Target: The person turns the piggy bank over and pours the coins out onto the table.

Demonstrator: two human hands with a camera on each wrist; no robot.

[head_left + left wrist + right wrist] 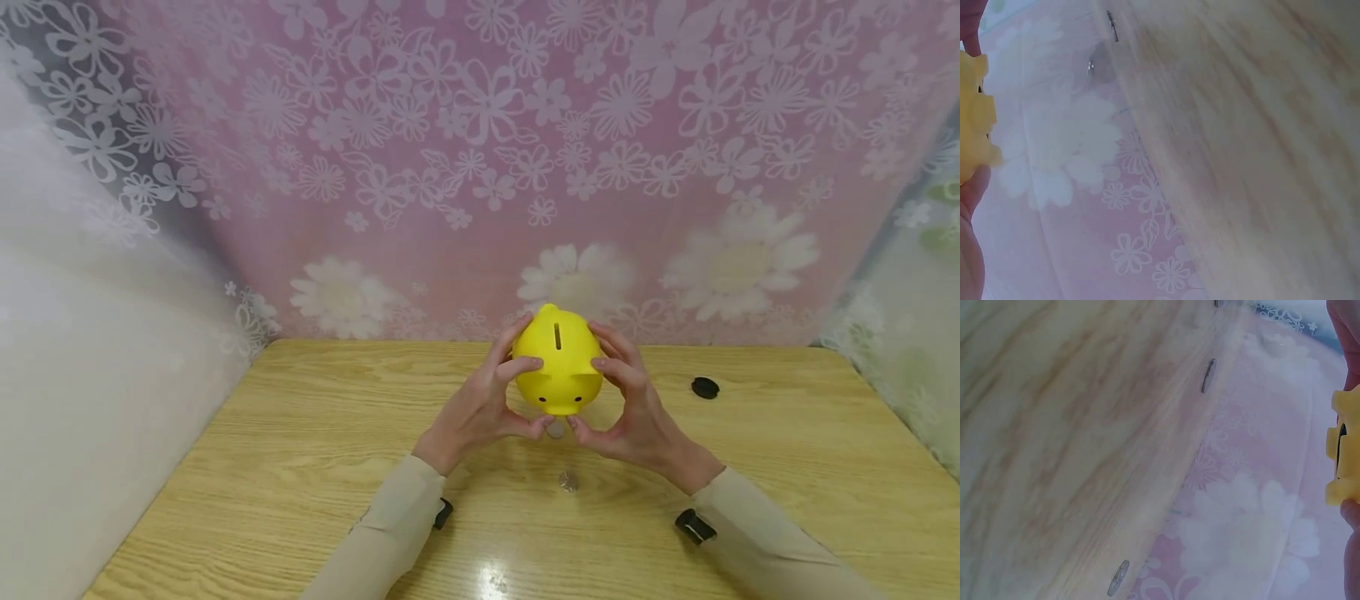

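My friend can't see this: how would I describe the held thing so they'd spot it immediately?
Find the wooden table below the pink floral curtain. Over it, the left hand and right hand hold a rounded pig-shaped bank. Its bright yellow body and dark slot set it apart from the silvery coins and black disc.

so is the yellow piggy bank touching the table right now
Apart. The left wrist view shows it: a stretch of flowered backdrop lies between the piggy bank and the table.

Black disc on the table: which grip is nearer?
Right. The right grip holds the pig, left of the disc; the left grip holds the pig's other side, farther left.
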